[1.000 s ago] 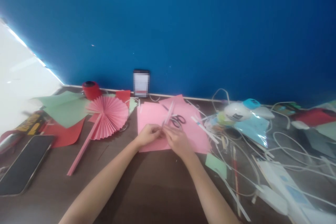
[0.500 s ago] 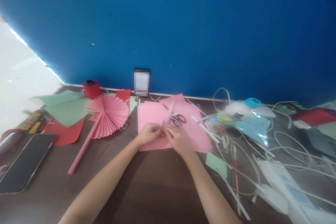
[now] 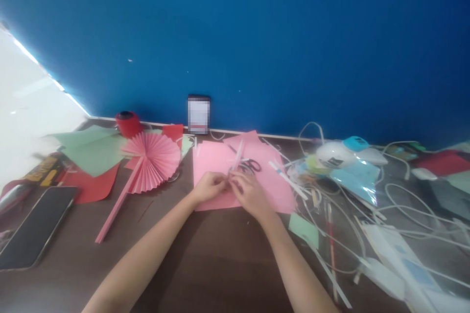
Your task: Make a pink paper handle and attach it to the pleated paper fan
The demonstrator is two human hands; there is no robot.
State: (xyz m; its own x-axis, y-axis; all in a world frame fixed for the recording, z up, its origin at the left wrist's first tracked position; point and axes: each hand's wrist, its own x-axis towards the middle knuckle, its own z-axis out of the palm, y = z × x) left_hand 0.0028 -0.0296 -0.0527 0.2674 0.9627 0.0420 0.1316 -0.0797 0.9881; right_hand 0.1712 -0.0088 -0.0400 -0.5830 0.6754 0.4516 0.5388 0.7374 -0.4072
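Note:
My left hand (image 3: 210, 187) and my right hand (image 3: 250, 192) meet fingertip to fingertip above pink paper sheets (image 3: 211, 156). Both are closed in a pinch on a narrow pale paper strip (image 3: 239, 150), which sticks up and away from the fingers. Its lower end is hidden by the fingertips. Just past the right hand, dark-handled scissors (image 3: 253, 165) lie on the pink paper, partly covered by the strip and fingers. Left of the hands lies a pleated pink paper fan (image 3: 157, 161) with a long folded paper handle.
A phone (image 3: 38, 227), red paper (image 3: 99, 186), green paper (image 3: 91, 149) and a red round object (image 3: 128, 124) lie on the left. On the right are tangled white cables (image 3: 407, 200), a blue packet (image 3: 360, 176) and a green paper piece (image 3: 304, 230). A blue wall (image 3: 249, 49) borders the table.
My hands stay in the same place over the pink paper. The right fingers have shifted slightly around the strip, and the strip's tilt looks a little different.

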